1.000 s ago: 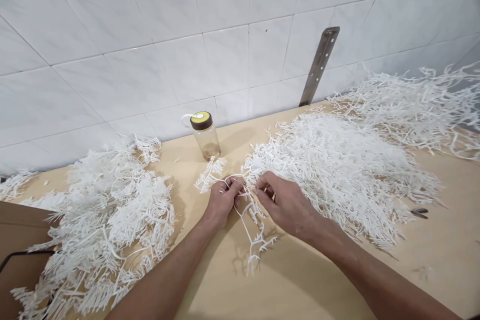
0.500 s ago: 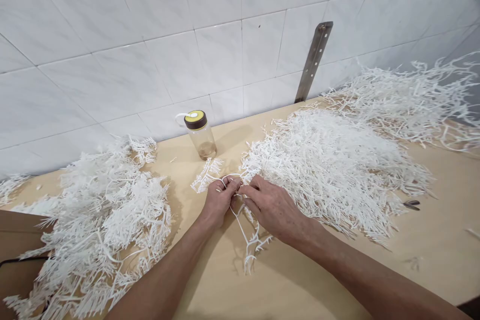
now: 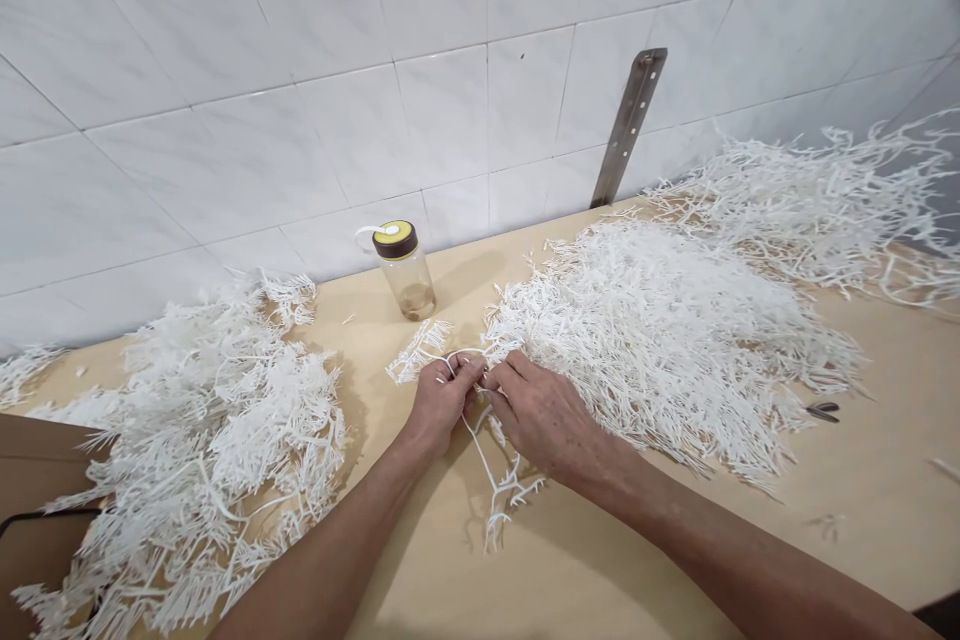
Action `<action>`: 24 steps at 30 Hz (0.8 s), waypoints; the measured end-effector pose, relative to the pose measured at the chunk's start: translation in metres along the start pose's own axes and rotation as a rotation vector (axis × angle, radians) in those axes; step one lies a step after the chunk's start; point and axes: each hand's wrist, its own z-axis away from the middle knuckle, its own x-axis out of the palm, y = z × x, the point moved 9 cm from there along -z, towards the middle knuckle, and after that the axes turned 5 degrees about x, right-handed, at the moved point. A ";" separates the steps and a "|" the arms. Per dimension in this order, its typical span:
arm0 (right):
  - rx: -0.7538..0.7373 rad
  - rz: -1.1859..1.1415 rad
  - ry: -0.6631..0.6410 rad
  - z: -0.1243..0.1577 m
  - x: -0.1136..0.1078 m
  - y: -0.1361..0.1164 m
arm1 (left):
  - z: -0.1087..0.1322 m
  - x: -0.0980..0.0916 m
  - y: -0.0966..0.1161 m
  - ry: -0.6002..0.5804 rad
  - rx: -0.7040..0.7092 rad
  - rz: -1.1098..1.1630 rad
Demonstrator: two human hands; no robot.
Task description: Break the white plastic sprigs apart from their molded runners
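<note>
Close together above the wooden table, both hands pinch a white branching plastic sprig point(image 3: 491, 485). My left hand point(image 3: 442, 400) is closed, thumb against fingers, with the sprig's stems running out above and below it. Beside it, my right hand point(image 3: 536, 410) is closed too, its fingertips meeting the left ones at the sprig's joint. What exactly lies between the fingertips is too small to make out. One comb-like branch point(image 3: 420, 350) sticks out beyond the left hand. Right behind the right hand spreads a big heap of short white sprigs point(image 3: 660, 340).
A second heap of white sprigs point(image 3: 240, 420) covers the table's left side, beside a brown box point(image 3: 45, 470). Longer white branches point(image 3: 832, 205) lie at the far right. A clear bottle point(image 3: 409, 280) stands near the tiled wall, where a metal strip point(image 3: 630, 125) leans. Small dark snips point(image 3: 823, 411) lie right.
My right fingertips have shifted slightly at the joint of the sprig, whose lower end has swung a little. The whole view has moved marginally.
</note>
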 end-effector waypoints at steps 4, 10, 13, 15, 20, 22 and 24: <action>-0.019 -0.038 -0.040 0.006 0.005 -0.008 | -0.001 -0.004 0.001 0.031 0.041 -0.002; -0.116 -0.352 -0.060 0.014 -0.012 -0.032 | -0.004 -0.010 0.009 0.036 0.051 -0.066; 0.078 -0.427 0.055 0.006 -0.034 0.002 | -0.004 -0.006 0.012 -0.008 0.067 -0.065; 0.170 -0.380 0.128 0.002 -0.047 0.028 | -0.004 -0.006 0.011 -0.006 0.063 -0.035; 0.222 -0.139 0.180 -0.002 -0.062 0.068 | -0.003 -0.006 0.005 -0.023 0.024 -0.025; 0.237 -0.105 0.174 -0.002 -0.063 0.071 | -0.002 -0.006 0.005 -0.018 0.012 -0.040; 0.256 -0.167 0.123 -0.003 -0.060 0.070 | 0.000 -0.006 0.007 -0.008 0.013 -0.057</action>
